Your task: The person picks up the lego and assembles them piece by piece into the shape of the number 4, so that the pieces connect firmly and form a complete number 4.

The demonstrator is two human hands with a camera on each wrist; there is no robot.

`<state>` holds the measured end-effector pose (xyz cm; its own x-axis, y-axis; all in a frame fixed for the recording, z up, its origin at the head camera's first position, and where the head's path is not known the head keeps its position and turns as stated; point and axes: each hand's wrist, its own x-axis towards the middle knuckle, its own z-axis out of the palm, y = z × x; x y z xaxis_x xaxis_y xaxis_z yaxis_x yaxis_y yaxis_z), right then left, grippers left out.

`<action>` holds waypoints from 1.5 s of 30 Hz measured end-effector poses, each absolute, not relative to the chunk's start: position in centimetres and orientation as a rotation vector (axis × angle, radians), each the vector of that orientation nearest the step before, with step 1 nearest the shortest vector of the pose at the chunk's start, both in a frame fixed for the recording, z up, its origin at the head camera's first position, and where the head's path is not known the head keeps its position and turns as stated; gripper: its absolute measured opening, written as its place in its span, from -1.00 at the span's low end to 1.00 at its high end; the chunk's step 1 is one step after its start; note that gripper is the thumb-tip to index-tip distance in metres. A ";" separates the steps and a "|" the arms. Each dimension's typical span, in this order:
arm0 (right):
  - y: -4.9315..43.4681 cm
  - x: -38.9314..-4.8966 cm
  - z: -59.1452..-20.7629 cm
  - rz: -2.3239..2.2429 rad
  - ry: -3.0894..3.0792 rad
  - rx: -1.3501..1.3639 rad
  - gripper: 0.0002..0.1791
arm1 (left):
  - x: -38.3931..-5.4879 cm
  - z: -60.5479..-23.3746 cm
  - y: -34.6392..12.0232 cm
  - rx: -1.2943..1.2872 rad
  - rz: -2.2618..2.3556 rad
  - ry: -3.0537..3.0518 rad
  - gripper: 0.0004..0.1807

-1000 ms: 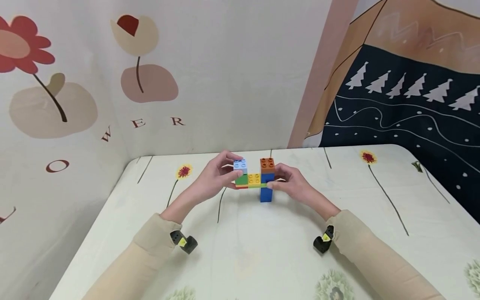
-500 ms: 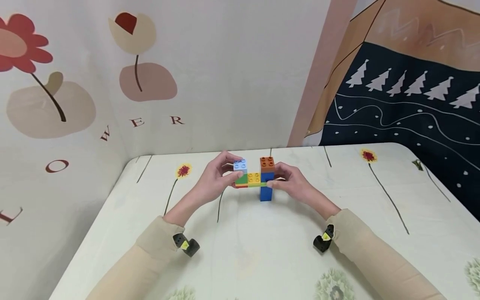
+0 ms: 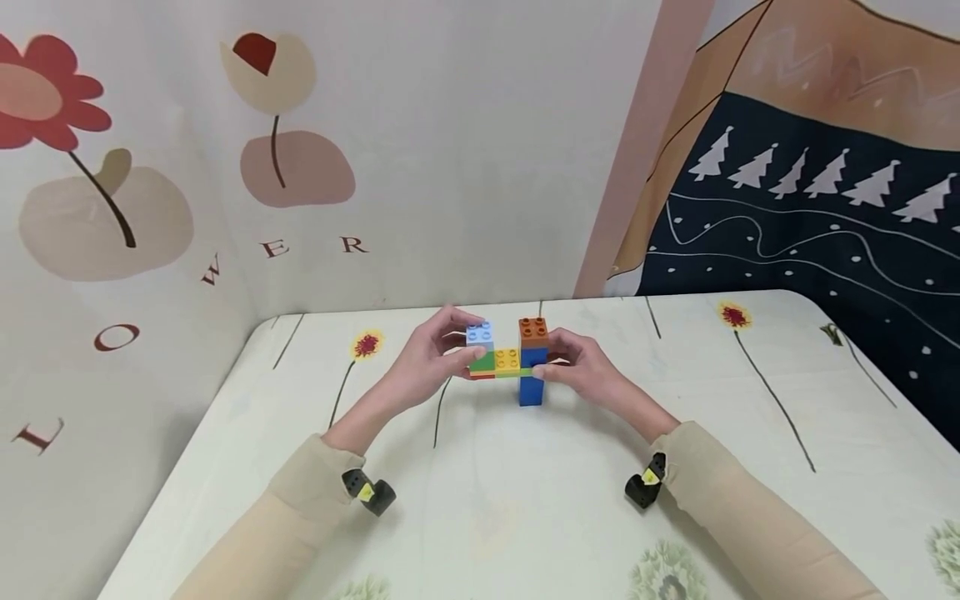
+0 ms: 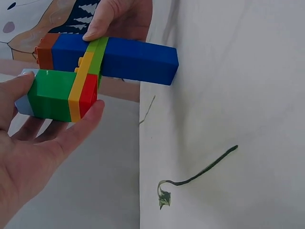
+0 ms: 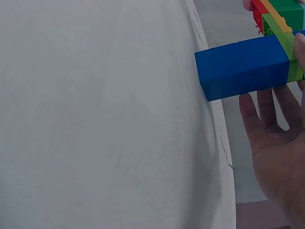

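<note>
Near the table's far middle, both hands hold one joined structure of toy building blocks. A light-blue block (image 3: 480, 335) sits on a green block (image 4: 55, 95) at its left end, above a yellow plate (image 3: 507, 359) with a small red piece (image 4: 89, 98) underneath. On the right, a brown-orange block (image 3: 533, 333) tops a column of blue blocks (image 3: 531, 392), crossed by a lime-green plate (image 4: 98, 50). My left hand (image 3: 427, 358) grips the light-blue and green end. My right hand (image 3: 588, 371) grips the blue column around the lime plate. Whether the column touches the table cannot be told.
A pale cloth with printed flowers covers the table (image 3: 480, 500). Behind it hangs a light printed curtain (image 3: 465, 167), with a dark tree-patterned panel (image 3: 810, 217) at the right. Each wrist carries a small black camera (image 3: 369, 492).
</note>
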<state>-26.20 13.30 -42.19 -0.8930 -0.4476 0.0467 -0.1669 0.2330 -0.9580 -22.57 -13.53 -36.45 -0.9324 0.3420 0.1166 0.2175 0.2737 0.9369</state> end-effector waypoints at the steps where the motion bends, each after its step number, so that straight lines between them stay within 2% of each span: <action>1: 13.4 -26.2 -42.2 -1.717 2.267 -0.581 -0.63 | -22.6 -36.4 -13.5 0.535 1.745 2.422 -0.59; 7: 13.4 -26.3 -42.1 -1.713 2.280 -0.594 -0.62 | -22.8 -36.3 -13.5 0.542 1.698 2.434 -0.54; 16: 13.2 -26.0 -42.3 -1.682 2.329 -0.543 -0.59 | -22.5 -37.5 -14.2 0.548 1.665 2.429 -0.26; 29: 13.1 -25.5 -42.2 -1.689 2.351 -0.518 -0.50 | -22.4 -40.0 -14.8 0.437 1.764 2.465 -0.47; 45: 14.1 -24.8 -41.8 -1.700 2.303 -0.391 -0.44 | -22.7 -40.1 -13.0 0.241 1.859 2.311 -0.41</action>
<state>-24.81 14.08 -41.81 -0.9323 -0.3593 -0.0420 -0.0657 0.2824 -0.9570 -22.74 -13.00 -40.10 -0.9732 0.2282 -0.0276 0.0220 0.2121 0.9770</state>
